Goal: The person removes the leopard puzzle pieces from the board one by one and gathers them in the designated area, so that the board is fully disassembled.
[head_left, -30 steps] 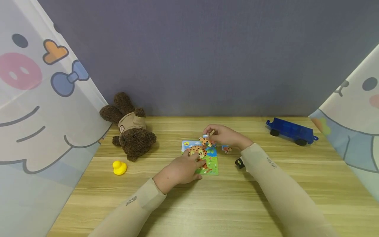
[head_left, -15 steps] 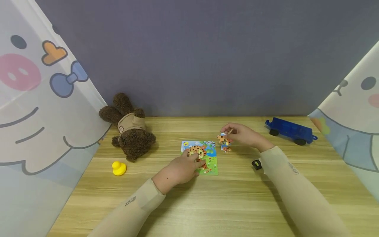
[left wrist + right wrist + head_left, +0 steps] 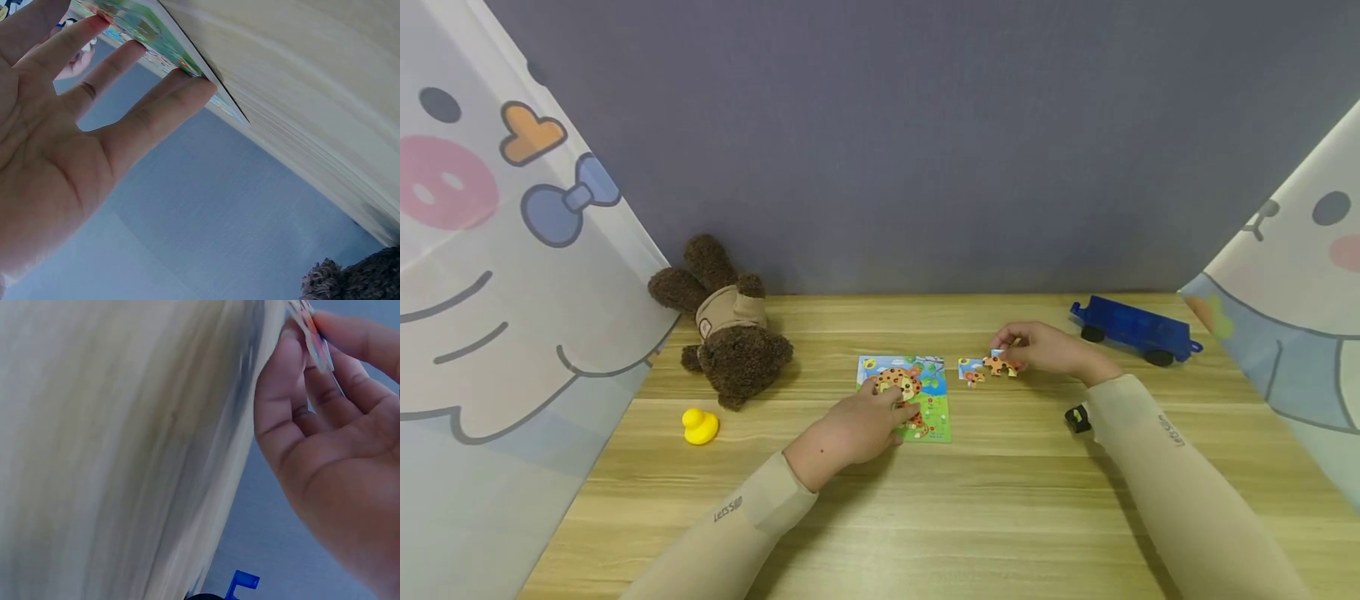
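A square picture card (image 3: 938, 427) with a spotted leopard on green and blue lies mid-table. My left hand (image 3: 853, 425) rests on its left part, fingers spread and covering some of the leopard. In the left wrist view, the straight fingers (image 3: 169, 103) touch the card's surface near its edge. To the right of the card, my right hand (image 3: 1048, 348) pinches an orange spotted jigsaw piece (image 3: 1000, 364) between thumb and fingers. The right wrist view shows this piece edge-on. Another jigsaw piece (image 3: 968, 370), blue and orange, lies between the card and the held piece.
A brown plush toy (image 3: 737, 346) lies at the back left, with a yellow rubber duck (image 3: 700, 427) in front of it. A blue toy trailer (image 3: 1135, 329) on black wheels stands at the back right. A grey wall (image 3: 880, 167) closes off the table's back.
My right hand has moved rightward from over the card with the jigsaw piece, turning it and uncovering the piece on the table. The left hand has stayed on the card.
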Demonstrator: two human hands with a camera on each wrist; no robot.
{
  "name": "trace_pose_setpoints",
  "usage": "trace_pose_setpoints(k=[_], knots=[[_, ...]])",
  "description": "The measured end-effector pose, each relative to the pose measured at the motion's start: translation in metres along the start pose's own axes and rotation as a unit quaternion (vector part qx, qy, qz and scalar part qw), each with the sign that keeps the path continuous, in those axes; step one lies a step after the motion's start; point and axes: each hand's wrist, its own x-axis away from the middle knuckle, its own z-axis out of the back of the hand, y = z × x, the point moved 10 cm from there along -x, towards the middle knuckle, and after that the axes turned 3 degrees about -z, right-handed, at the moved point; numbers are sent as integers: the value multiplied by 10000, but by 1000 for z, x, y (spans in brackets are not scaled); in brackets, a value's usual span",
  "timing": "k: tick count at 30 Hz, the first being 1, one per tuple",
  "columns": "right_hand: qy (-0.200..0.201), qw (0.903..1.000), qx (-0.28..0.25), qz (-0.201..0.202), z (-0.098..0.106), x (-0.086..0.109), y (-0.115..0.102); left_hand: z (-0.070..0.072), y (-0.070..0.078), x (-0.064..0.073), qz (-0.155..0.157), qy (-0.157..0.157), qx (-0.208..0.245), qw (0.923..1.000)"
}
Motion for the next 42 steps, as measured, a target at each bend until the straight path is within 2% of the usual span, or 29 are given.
trace_pose_setpoints(k=[4,10,22,28,34,42], knots=[[-189,9997,53,-161,-2,0,6,2,1,1,-4,18,-29,10000],[-347,9992,65,-175,-6,-1,9,3,2,1,-19,48,-133,9999],[-387,9989,43,-247,-6,-3,13,0,0,-1,28,29,-76,10000],[-309,9991,223,-191,-5,-3,7,2,1,0,-15,33,-73,10000],[42,9974,716,-34,2,-1,-4,0,0,-1,-10,6,-103,9999],[207,9969,753,5,2,-6,-22,0,1,-1,-58,40,-183,9998]])
